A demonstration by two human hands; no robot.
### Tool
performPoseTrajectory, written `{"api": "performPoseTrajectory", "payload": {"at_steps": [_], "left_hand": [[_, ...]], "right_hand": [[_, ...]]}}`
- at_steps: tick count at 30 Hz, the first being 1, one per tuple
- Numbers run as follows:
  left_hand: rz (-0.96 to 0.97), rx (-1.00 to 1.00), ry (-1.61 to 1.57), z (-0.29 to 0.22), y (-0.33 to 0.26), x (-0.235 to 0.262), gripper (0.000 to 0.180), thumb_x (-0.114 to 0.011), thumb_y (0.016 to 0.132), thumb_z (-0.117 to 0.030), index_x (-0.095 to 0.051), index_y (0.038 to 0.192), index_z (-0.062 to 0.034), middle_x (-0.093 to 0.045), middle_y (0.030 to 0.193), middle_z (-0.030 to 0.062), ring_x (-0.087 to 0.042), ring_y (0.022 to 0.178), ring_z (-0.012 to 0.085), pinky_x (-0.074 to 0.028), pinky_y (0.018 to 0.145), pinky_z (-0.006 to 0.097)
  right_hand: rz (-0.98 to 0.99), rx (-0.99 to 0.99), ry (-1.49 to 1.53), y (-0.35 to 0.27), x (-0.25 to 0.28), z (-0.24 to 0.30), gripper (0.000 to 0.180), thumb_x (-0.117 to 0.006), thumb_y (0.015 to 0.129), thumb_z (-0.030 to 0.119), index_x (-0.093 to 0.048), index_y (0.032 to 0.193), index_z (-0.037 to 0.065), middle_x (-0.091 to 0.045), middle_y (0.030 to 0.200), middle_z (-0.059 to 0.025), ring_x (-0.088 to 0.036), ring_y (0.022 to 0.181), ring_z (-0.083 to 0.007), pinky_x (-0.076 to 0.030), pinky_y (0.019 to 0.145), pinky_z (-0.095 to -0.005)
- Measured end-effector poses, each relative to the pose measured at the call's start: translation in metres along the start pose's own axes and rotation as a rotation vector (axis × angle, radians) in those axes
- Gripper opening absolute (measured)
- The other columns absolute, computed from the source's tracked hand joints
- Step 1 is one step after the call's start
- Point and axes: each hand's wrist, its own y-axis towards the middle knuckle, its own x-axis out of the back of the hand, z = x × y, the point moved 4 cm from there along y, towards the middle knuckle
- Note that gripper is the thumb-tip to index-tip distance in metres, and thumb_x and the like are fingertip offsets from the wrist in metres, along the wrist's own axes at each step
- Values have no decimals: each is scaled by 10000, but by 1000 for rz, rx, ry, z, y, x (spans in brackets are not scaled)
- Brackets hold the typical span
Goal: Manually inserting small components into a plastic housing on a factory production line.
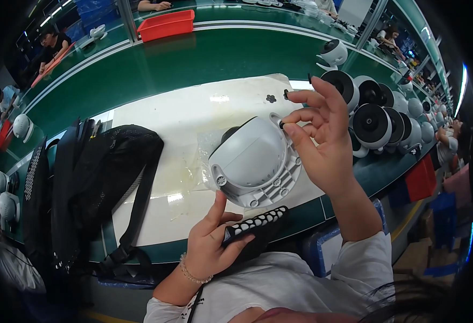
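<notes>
Setting: green workbench [193,64] with a white mat [193,118], in a factory line.
Housing: white dome housing [255,161], above the mat, braced by the left thumb.
Left hand [212,245]: fingers wrapped round a black perforated strip [258,223].
Right hand [322,134]: fingertips pinch a small black plug [281,125] at the housing's rim.
Risk: the plug could slip and drop; the lightly propped housing may tip.

The left hand [212,242] curls low with its thumb raised upward, while the right hand [322,140] is lifted, wrist bent, thumb and forefinger pinched (other fingers fanned loosely).
</notes>
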Motion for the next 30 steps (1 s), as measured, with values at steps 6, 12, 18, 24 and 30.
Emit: {"api": "performPoseTrajectory", "payload": {"at_steps": [6, 12, 18, 24, 30], "left_hand": [[15, 11, 30, -3, 4, -2, 236, -742, 654, -87, -562, 725, 49, -325, 1358, 268, -656, 770, 213, -515, 647, 279], [27, -45, 90, -3, 4, 2, 246, -740, 652, -95, -539, 693, 40, -327, 1360, 261, -650, 776, 221, -514, 653, 284], [4, -31, -5, -2, 4, 1, 256, -735, 662, -105, -537, 708, 50, -348, 1348, 256, -646, 784, 230, -515, 660, 293], [4, -7, -26, -1, 3, 3, 262, -731, 676, -116, -548, 738, 60, -362, 1348, 236, -644, 789, 236, -513, 673, 286], [1, -24, -50, -2, 5, 3, 269, -728, 682, -119, -550, 759, 67, -365, 1347, 233, -642, 787, 237, -512, 680, 289]], "right_hand": [[99, 389, -509, -15, -1, 15, 510, -499, 827, -86, -292, 1270, 58, -557, 1132, -211, -634, 916, -248, -515, 599, -253], [34, 323, -400, -11, 4, 34, 695, -578, 769, -76, -175, 1324, 41, -568, 1004, -145, -538, 980, -232, -372, 917, -376], [270, 161, -66, -21, -48, 24, 527, -602, 750, 0, -378, 1219, 84, -561, 844, -12, -531, 875, -205, -241, 959, -410], [416, -76, -52, -17, -59, 27, 398, -531, 803, 37, -448, 1190, 72, -588, 855, -47, -517, 901, -232, -269, 955, -413], [383, -244, 30, -23, -59, 24, 393, -548, 789, 15, -465, 1171, 49, -592, 861, -69, -486, 940, -251, -361, 874, -374]]}}
